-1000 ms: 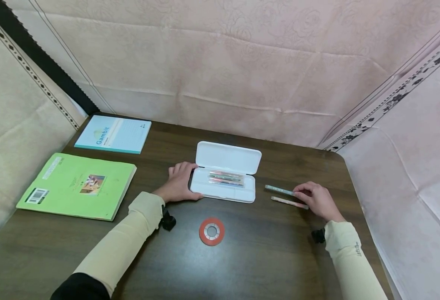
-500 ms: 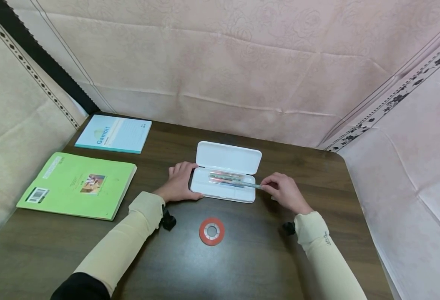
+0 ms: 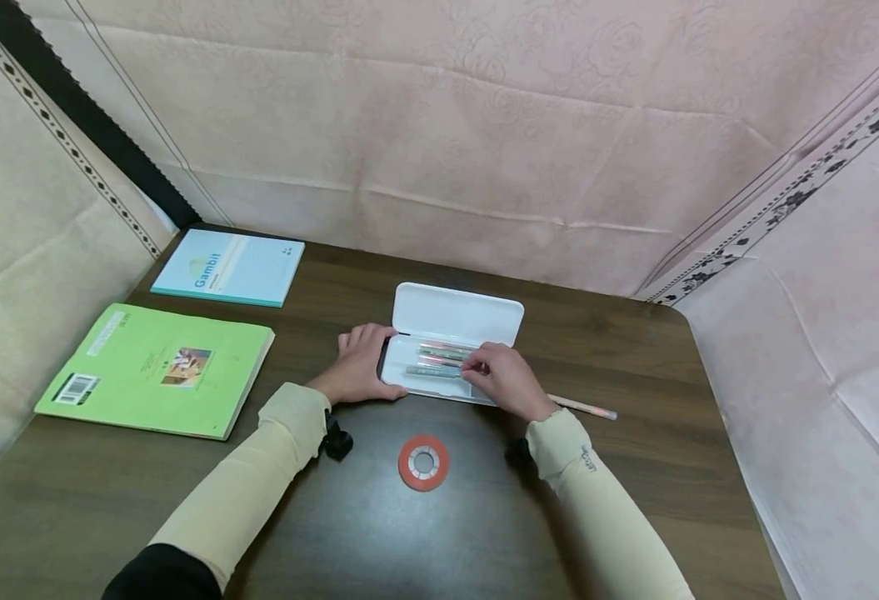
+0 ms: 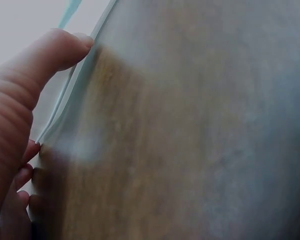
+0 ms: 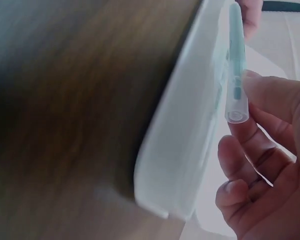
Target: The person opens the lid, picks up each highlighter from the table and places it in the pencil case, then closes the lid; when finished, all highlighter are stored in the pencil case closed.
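Observation:
A white pencil case (image 3: 457, 314) lies on the table with its lid raised at the back. Several slim pens (image 3: 439, 350) lie side by side inside it. My left hand (image 3: 358, 367) grips the case's left end, the thumb (image 4: 65, 47) on the near edge and fingers at the side. Over the right part of the case, my right hand (image 3: 505, 381) pinches a pale green pen (image 5: 236, 60) with a clear end, between thumb and fingers. The pen points left above the tray, in front of the others. A pinkish pen (image 3: 587, 407) lies on the table, partly hidden behind the right wrist.
An orange tape roll (image 3: 423, 462) lies in front of the case. At the left are a green book (image 3: 139, 367) and, behind it, a light blue notebook (image 3: 247, 267). Pale cloth (image 3: 439, 150) hangs along the table's back and sides.
My right hand has carried the green pen leftward from the table at the right to over the open case. The left hand has stayed at the case's left end.

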The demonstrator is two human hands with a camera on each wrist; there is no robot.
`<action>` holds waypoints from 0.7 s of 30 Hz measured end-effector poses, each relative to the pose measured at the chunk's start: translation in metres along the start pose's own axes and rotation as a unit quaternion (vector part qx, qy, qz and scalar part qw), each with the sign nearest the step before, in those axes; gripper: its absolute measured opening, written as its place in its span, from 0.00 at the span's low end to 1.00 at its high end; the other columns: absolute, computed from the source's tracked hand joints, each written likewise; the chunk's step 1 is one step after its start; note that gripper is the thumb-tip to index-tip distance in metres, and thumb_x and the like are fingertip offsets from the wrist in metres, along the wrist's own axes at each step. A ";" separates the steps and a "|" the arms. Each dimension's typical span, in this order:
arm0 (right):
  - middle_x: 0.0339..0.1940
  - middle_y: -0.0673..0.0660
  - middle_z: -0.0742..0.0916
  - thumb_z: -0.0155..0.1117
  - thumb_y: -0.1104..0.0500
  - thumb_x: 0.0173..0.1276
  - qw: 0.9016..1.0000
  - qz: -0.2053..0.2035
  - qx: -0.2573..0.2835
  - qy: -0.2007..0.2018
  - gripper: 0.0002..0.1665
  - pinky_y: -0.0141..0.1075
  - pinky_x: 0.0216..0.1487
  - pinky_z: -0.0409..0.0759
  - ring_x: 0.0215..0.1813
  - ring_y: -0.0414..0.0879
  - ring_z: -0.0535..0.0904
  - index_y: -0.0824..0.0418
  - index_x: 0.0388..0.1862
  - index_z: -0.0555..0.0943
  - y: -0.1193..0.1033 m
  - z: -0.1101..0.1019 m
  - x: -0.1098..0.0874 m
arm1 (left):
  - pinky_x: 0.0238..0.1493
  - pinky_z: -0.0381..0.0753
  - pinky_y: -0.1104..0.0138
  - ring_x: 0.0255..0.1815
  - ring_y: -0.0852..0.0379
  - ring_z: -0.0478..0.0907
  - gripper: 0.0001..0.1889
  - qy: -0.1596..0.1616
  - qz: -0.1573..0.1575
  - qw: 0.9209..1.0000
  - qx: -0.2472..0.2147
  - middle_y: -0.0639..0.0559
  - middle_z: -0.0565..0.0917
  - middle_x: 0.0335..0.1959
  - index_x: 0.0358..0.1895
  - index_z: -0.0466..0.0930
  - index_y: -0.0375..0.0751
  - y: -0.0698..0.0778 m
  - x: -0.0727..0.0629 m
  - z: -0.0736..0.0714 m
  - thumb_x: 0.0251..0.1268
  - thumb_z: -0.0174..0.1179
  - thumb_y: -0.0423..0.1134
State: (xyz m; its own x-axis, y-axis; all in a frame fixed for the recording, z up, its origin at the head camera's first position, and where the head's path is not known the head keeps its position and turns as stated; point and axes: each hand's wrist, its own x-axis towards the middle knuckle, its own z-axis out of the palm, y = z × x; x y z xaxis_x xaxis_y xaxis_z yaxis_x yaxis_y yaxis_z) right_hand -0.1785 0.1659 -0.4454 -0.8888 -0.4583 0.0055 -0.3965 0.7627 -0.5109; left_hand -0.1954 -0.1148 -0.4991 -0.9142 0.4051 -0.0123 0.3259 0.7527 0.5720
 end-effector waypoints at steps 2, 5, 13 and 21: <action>0.33 0.49 0.84 0.69 0.56 0.66 1.000 -0.004 -0.007 0.001 0.03 0.38 0.45 0.78 0.37 0.43 0.75 0.54 0.35 0.86 -0.004 0.005 0.004 | 0.57 0.51 0.51 0.66 0.42 0.56 0.53 0.001 0.001 1.000 -0.004 0.42 0.65 0.64 0.70 0.58 0.41 0.000 0.000 0.000 0.43 0.73 0.63; 0.32 0.49 0.83 0.69 0.57 0.66 1.000 0.003 -0.009 0.000 0.03 0.38 0.45 0.77 0.36 0.43 0.75 0.54 0.34 0.86 -0.008 0.011 0.010 | 0.57 0.51 0.52 0.66 0.43 0.56 0.53 0.000 0.001 1.000 -0.007 0.43 0.66 0.64 0.70 0.58 0.41 -0.001 0.001 0.000 0.43 0.73 0.63; 0.32 0.48 0.83 0.70 0.56 0.65 1.000 0.023 -0.009 0.003 0.02 0.38 0.46 0.77 0.37 0.43 0.74 0.52 0.32 0.86 -0.014 0.020 0.017 | 0.57 0.51 0.52 0.66 0.43 0.56 0.53 0.004 0.003 1.000 -0.011 0.43 0.66 0.64 0.70 0.59 0.42 -0.003 0.001 0.002 0.43 0.72 0.64; 0.31 0.47 0.83 0.72 0.56 0.63 1.000 0.023 0.001 0.008 0.03 0.38 0.45 0.76 0.37 0.43 0.74 0.51 0.31 0.85 -0.010 0.019 0.016 | 0.56 0.51 0.51 0.65 0.43 0.56 0.53 0.006 0.007 1.000 -0.012 0.43 0.66 0.64 0.69 0.58 0.41 -0.002 0.000 0.002 0.42 0.73 0.63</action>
State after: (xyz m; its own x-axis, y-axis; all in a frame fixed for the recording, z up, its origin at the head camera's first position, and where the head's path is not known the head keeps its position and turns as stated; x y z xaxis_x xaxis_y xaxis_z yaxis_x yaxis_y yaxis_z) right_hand -0.1841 0.1423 -0.4568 -0.9099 -0.4148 -0.0036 -0.3546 0.7821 -0.5125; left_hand -0.1962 -0.1156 -0.5017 -0.9126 0.4088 0.0056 0.3328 0.7346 0.5913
